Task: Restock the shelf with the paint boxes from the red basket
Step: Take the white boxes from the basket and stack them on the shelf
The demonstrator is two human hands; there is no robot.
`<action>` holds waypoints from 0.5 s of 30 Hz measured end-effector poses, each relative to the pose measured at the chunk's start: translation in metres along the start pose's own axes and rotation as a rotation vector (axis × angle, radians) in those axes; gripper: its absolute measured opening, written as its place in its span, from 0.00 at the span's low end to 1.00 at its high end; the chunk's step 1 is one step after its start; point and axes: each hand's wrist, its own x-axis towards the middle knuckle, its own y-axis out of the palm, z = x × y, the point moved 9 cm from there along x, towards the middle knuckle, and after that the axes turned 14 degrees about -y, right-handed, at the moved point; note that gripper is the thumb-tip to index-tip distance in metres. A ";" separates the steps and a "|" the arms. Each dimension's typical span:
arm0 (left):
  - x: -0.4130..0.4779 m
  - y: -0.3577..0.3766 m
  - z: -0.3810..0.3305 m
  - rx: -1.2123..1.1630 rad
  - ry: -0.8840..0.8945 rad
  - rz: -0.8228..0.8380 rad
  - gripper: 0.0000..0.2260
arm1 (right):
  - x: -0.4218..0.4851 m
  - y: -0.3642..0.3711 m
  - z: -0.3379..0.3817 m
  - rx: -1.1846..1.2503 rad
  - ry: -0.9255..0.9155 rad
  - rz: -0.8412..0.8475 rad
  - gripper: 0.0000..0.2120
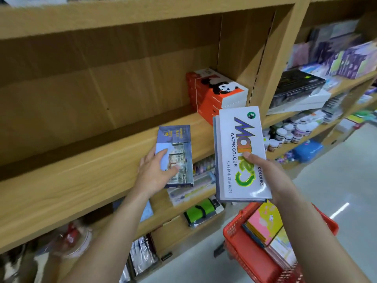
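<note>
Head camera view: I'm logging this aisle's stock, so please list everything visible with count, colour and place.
shelf: one, tan wood, across the left
panda boxes: one stack, orange and white, right end of the shelf
blue paint box: one, blue, over the shelf's front edge
water colour boxes: at least two, white, held right of the blue one
red basket: one, red, bottom right
boxes in basket: several, pink and yellow
black case: one, right-hand unit
paint jars: many, white-lidded, right-hand unit, below the case
left hand: holds the blue paint box
right hand: holds the water colour boxes
</note>
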 end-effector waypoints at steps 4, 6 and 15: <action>-0.025 0.006 0.007 0.188 0.039 0.013 0.49 | 0.009 0.011 0.010 0.054 0.009 0.042 0.19; -0.025 0.001 0.005 0.228 0.049 -0.024 0.49 | 0.013 0.023 0.020 0.060 0.009 0.066 0.15; -0.022 -0.023 0.017 -0.017 0.035 -0.152 0.31 | 0.023 0.077 0.042 -0.016 0.009 0.156 0.12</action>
